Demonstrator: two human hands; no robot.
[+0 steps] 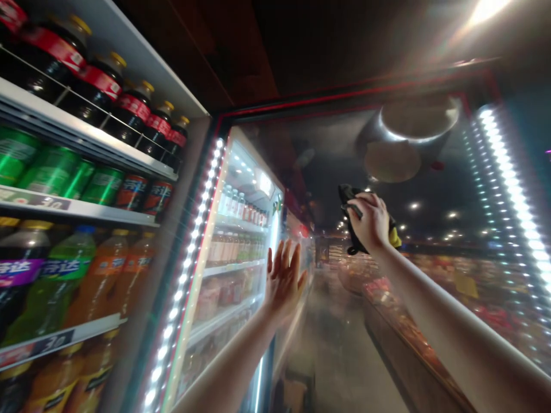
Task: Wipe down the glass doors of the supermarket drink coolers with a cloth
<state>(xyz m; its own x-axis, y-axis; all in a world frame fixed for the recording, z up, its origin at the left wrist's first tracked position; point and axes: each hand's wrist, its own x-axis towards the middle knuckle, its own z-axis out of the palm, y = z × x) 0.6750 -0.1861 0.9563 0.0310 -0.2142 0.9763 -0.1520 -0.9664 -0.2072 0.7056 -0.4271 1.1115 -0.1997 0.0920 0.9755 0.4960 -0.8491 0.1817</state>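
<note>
A glass door [327, 321] with strips of white lights down both sides stands in front of me. Against its upper part, my right hand [371, 221] is closed around a dark cloth [355, 232] with a yellow patch. My left hand [284, 278] is lower and to the left, fingers spread and palm toward the glass. It holds nothing; whether the palm touches the pane I cannot tell. Parts of the cloth are hidden behind my right hand's fingers.
Left of the door are fridge shelves [81, 212] with cola bottles [103, 80], green cans [51, 166] and orange drink bottles [101, 261]. Through or in the glass appear another lit drinks fridge [232, 269], a floor aisle [340, 344] and blurred goods at right.
</note>
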